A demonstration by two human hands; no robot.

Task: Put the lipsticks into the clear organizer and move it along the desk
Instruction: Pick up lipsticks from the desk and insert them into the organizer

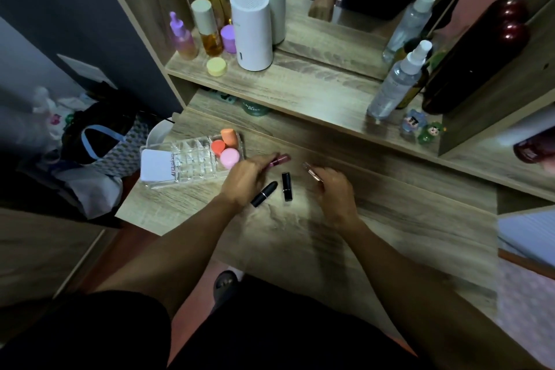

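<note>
The clear organizer sits at the desk's left end, holding a white card, two orange sponges and a pink one. My left hand grips a pink-purple lipstick just right of the organizer. My right hand holds a rose-gold lipstick, tip pointing up-left. Two black lipsticks lie on the desk between my hands: a rounded one lying slanted and a square one lying nearly straight away from me.
A raised shelf behind carries bottles, a white cylinder device, a yellow jar, a spray bottle and small figurines. A mirror stands behind it. A bag and a white bowl sit on the floor to the left of the desk.
</note>
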